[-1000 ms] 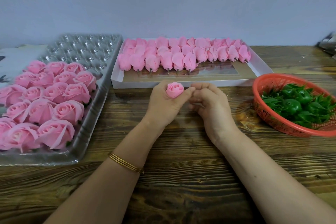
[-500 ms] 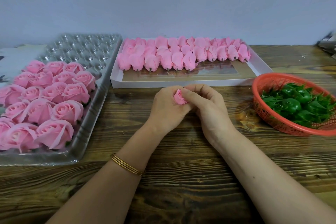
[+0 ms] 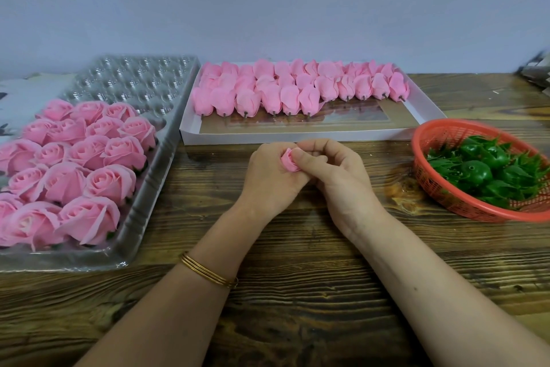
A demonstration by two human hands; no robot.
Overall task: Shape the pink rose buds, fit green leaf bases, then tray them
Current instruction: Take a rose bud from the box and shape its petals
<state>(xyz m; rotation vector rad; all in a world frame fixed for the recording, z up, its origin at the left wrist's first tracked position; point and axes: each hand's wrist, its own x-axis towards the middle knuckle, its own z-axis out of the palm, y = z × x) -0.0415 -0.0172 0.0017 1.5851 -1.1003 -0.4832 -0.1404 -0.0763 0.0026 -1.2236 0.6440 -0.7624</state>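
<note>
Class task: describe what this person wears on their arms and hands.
No sleeves are in view. Thin gold bangles circle the left wrist. The left hand and right hand wear no gloves, and no rings show.

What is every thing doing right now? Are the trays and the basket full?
Rose bud: held between both hands.
Left hand: grips the bud.
Right hand: pinches its petals.
Clear tray: near part filled with finished roses, far cups bare.
White box: closed buds lie along its far side.
Red basket: holds green leaf bases.
</note>
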